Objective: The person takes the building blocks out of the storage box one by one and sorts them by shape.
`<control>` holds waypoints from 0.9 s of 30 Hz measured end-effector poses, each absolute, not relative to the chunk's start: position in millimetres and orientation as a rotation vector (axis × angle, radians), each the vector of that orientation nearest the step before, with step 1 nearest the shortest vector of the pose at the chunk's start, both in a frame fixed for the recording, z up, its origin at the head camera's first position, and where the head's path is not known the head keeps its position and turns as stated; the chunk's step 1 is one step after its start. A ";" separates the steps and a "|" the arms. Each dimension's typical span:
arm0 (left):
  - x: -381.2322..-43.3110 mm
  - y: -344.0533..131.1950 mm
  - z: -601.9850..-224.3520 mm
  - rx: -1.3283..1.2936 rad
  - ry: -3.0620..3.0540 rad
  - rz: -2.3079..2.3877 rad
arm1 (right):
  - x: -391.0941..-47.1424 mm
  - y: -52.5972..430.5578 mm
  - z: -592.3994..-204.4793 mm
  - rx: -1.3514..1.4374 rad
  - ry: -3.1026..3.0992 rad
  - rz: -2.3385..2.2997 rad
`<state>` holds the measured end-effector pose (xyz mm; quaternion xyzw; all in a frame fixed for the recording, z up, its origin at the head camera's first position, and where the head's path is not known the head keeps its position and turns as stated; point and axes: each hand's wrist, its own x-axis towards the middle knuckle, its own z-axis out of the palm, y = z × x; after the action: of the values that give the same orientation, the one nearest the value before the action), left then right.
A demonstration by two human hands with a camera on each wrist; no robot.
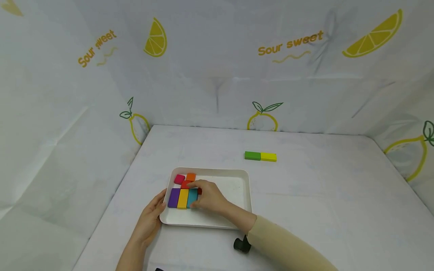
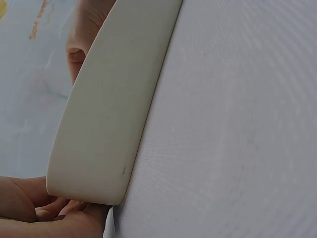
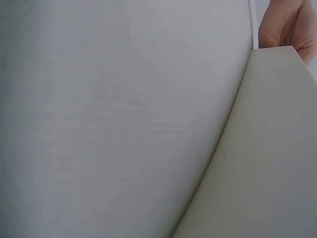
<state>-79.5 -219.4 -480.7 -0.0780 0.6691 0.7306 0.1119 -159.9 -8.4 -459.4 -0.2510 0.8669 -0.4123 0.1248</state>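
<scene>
White lemon-printed cloth (image 1: 217, 45) walls the pale desk (image 1: 322, 210) behind and at both sides. The left hand (image 1: 150, 218) grips the tray (image 1: 234, 192) by its left edge; inside, the right hand (image 1: 210, 197) seems to pinch the partly covered blue block (image 1: 192, 196). Beyond, a green block (image 1: 252, 156) touches a yellow block (image 1: 268, 157).

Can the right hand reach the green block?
Likely yes, once the right hand leaves the blue block: beyond the tray's rim, nothing seems to stand before the green block.
</scene>
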 end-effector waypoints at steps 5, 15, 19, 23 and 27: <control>-79.6 -218.7 -479.7 -0.241 1.960 2.140 | -159.6 -9.0 -460.2 -0.744 2.530 -1.190; -79.5 -218.4 -479.4 -0.234 1.957 2.136 | -159.1 -9.0 -460.3 -0.800 2.551 -1.089; -78.6 -218.3 -479.4 -0.232 1.956 2.135 | -157.8 -8.6 -458.7 -0.811 2.551 -1.067; -78.6 -218.1 -480.0 -0.231 1.954 2.138 | -156.8 -8.4 -457.7 -0.820 2.554 -1.045; -79.0 -217.3 -480.4 -0.235 1.954 2.147 | -156.5 -7.9 -457.7 -0.840 2.566 -1.023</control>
<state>-79.0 -217.3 -480.4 -0.0803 0.6665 0.7323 0.1141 -156.5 -7.9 -457.7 -0.2884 0.8817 -0.3513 0.1267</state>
